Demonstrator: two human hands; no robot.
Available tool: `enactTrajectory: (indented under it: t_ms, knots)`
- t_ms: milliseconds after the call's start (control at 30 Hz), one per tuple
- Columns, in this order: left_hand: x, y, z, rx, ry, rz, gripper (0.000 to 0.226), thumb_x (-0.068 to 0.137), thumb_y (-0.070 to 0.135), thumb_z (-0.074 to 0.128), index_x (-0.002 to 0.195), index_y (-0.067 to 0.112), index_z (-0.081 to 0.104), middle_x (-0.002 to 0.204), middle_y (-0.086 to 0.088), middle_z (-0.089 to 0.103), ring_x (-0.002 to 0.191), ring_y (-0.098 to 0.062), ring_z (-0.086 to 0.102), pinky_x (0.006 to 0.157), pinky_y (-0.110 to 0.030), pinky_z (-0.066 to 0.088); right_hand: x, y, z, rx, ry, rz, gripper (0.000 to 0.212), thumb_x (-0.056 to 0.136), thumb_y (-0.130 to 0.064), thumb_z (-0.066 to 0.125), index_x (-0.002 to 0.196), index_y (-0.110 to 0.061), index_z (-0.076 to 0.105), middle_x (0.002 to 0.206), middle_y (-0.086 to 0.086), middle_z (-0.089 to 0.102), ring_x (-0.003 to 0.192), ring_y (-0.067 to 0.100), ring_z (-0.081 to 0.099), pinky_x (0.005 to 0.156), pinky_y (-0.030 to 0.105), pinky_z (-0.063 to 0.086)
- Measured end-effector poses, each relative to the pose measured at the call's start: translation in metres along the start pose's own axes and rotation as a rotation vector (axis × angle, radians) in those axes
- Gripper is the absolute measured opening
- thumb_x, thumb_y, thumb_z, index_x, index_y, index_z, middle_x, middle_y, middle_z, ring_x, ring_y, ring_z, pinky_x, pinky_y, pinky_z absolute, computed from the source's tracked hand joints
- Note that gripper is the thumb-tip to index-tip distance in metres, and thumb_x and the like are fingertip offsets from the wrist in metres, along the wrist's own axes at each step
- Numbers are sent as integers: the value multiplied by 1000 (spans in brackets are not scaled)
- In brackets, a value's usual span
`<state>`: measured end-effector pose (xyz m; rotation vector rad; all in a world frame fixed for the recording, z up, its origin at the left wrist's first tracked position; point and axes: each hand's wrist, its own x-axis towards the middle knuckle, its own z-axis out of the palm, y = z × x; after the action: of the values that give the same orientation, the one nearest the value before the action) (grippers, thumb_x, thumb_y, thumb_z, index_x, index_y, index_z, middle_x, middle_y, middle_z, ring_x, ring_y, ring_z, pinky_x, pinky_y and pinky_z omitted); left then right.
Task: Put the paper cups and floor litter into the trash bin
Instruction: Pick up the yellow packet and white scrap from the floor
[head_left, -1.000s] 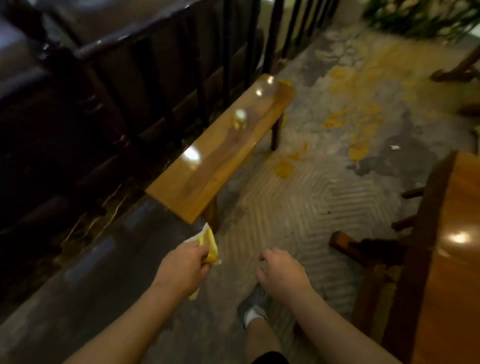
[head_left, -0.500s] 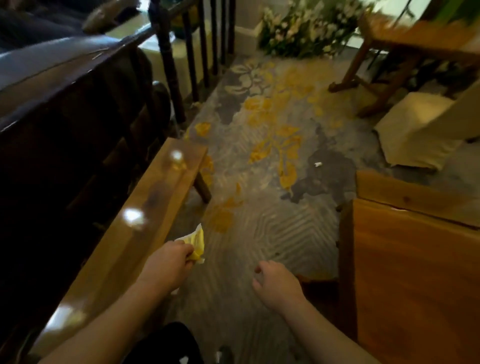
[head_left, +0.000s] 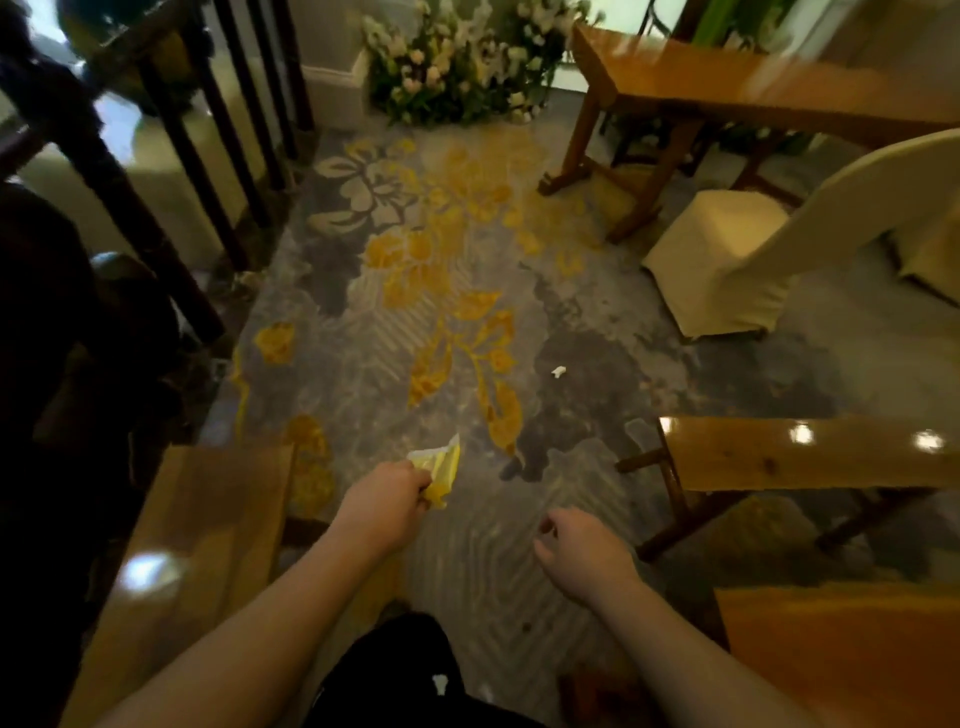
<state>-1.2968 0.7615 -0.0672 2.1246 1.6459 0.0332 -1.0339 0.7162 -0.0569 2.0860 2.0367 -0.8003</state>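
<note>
My left hand (head_left: 382, 501) is closed around a crumpled yellow and white wrapper (head_left: 440, 467), held low over the carpet. To its right my right hand (head_left: 582, 551) hangs with loosely curled fingers and nothing in it. A small white scrap of litter (head_left: 558, 371) lies on a dark patch of the carpet ahead, well beyond both hands. No trash bin and no paper cups are in view.
A glossy wooden bench (head_left: 197, 545) runs along my left, beside a dark railing (head_left: 171, 150). Another bench (head_left: 810, 452) stands to the right, a wooden table (head_left: 727, 78) and a cloth-covered chair (head_left: 737, 260) further back. Flowers (head_left: 452, 62) sit at the far wall. Patterned carpet (head_left: 415, 291) lies between.
The view has swung up and to the right as I walk forward; the left bench has slid behind, and the white scrap, table and chair have come closer. The wrapper stays in my left hand.
</note>
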Motion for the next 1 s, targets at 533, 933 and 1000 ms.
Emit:
enactTrajectory:
  t_ms: [533,933,1000]
  knots:
    - [403,33,-42,139,-215,172,16,83,29,61,74,17,58,85,-9,63,86,-31,62,60,-38,46,336,115,-114,201,-39,236,20,87,-40,55,91,-21,59,101,6,62,98,28,60,76,38,50]
    - [709,51,58,114,-349,97,14,86,27,62,89,14,63,94,-11,62,92,-34,59,63,-37,45,645,291,-110,219,-344,446,31,90,-32,54,114,-15,63,121,13,63,111,33,59,91,41,52]
    - [754,36,94,184,-389,154,16,87,27,60,97,14,62,102,-11,60,100,-35,54,75,-43,50,690,308,-86,232,-351,478,28,90,-31,55,111,-15,64,119,13,64,109,33,60,88,41,52]
